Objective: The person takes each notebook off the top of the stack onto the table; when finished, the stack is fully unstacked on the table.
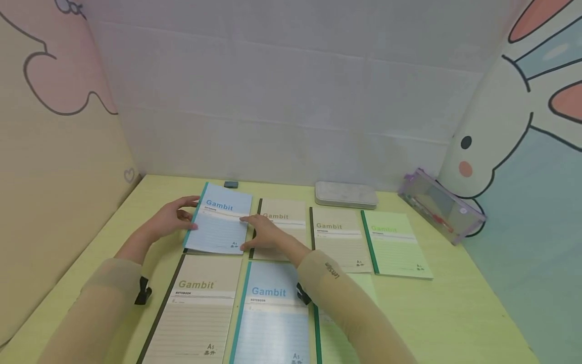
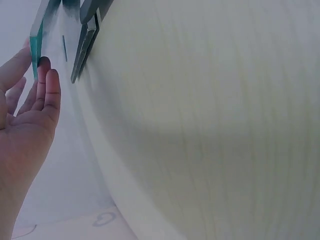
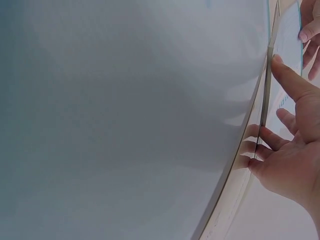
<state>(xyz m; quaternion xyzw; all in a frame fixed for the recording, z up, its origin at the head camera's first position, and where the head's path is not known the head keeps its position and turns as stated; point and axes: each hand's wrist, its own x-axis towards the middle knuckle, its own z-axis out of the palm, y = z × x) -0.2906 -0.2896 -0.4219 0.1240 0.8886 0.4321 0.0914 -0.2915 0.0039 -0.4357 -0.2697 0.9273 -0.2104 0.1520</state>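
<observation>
My left hand (image 1: 165, 220) pinches the teal spine of a light blue Gambit notebook (image 1: 223, 217), thumb on the cover side and fingers behind. In the left wrist view that spine (image 2: 36, 50) is raised above a dark-spined notebook (image 2: 85, 50). Fingers spread, my right hand (image 1: 268, 233) is at the blue notebook's right side, with thumb by the lower corner and index finger at the edge. Its lower fingers (image 3: 267, 140) come down by a beige notebook (image 1: 284, 207) with a dark spine, partly covered by the hand.
In front lie a beige notebook (image 1: 200, 303), another blue one (image 1: 273, 313) and a green one (image 1: 334, 338) half under my right forearm. To the right are beige (image 1: 341, 247) and green (image 1: 397, 247) notebooks. Behind stand a grey case (image 1: 346, 194), a clear pencil pouch (image 1: 441, 207) and a small dark block (image 1: 231, 184).
</observation>
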